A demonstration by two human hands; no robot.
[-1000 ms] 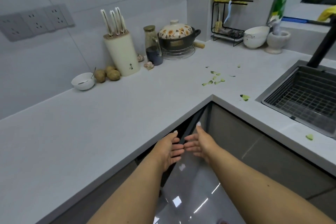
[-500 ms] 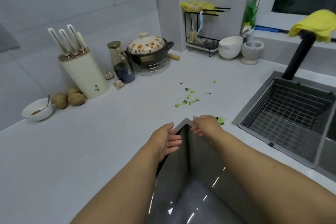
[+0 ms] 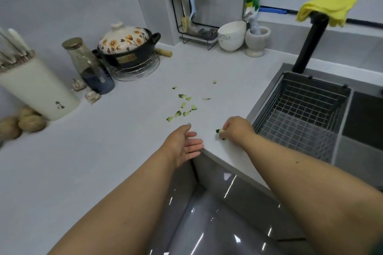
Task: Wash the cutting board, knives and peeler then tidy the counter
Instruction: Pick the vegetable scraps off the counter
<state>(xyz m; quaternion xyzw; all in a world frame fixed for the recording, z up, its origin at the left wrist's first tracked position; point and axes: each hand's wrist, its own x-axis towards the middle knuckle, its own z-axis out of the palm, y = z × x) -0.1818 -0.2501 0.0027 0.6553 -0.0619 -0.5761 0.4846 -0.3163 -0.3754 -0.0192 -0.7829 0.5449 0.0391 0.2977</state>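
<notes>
Several green peel scraps (image 3: 182, 107) lie scattered on the white counter (image 3: 103, 151) ahead of my hands. My right hand (image 3: 236, 129) rests on the counter beside the sink, its fingers curled and pinching one green peel scrap (image 3: 219, 131). At the counter's inner corner, my left hand (image 3: 184, 145) is held with palm open and fingers straight, empty. The knives stand in a cream knife block (image 3: 35, 89) at the far left. No cutting board or peeler is in view.
The sink (image 3: 267, 97) with a wire basket (image 3: 302, 114) is at right, with a black tap (image 3: 310, 43) draped in a yellow cloth (image 3: 329, 4). A flowered pot (image 3: 126, 47), glass jar (image 3: 89, 64), potatoes (image 3: 20, 124), bowls (image 3: 230, 35), mortar (image 3: 257, 41) and black rack (image 3: 192, 16) line the back.
Both hands rose from below the counter edge up onto its inner corner. My right hand moved right and took hold of a peel scrap. The view tilted right, towards the sink.
</notes>
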